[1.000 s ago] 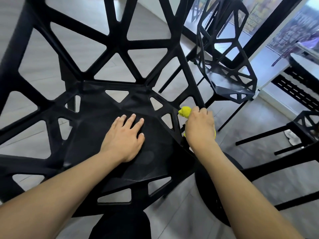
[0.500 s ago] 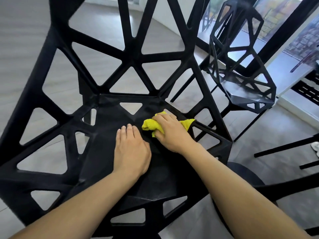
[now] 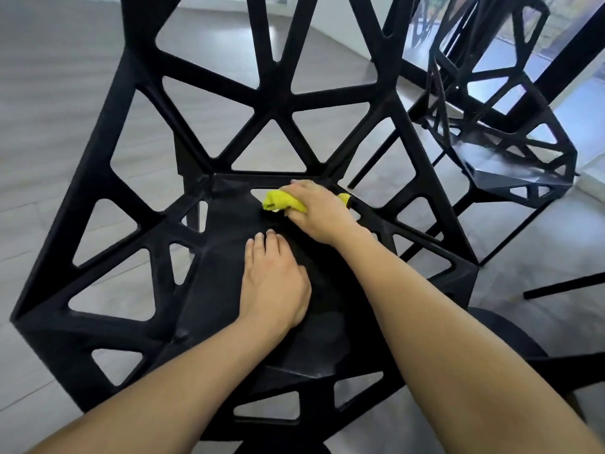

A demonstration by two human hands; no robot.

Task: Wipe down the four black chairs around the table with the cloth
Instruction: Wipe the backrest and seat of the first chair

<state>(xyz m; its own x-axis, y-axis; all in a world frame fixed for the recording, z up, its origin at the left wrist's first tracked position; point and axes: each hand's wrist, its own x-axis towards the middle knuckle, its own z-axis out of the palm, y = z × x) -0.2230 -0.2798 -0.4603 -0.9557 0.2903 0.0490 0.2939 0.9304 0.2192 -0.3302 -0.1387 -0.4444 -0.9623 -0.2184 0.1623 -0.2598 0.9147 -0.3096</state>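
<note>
From my head camera, looking down: my right hand point(image 3: 316, 213) is curled around a bunched yellow cloth point(image 3: 282, 202), pressing it against the rear part of the seat of the black chair point(image 3: 229, 276) in front of me, close to where the seat meets the backrest. Most of the cloth bulges out to the left of my fingers, and a small yellow tip shows past the far side of the hand (near the seat's right rear corner).

My left hand point(image 3: 273, 283) lies flat on the middle of the same seat, fingers straight and together, pointing toward the backrest, holding nothing. Its fingertips sit just short of my right hand, not touching it.

The chair's backrest rises ahead of me as a web of black struts with triangular openings, through which the grey wood-look floor point(image 3: 55, 103) shows.

To the upper right stands a second black chair point(image 3: 504, 152) of the same faceted design, apart from the one under my hands, in front of a glass wall with a dark frame. A dark rounded base shows at the lower right, partly hidden by my right forearm.
</note>
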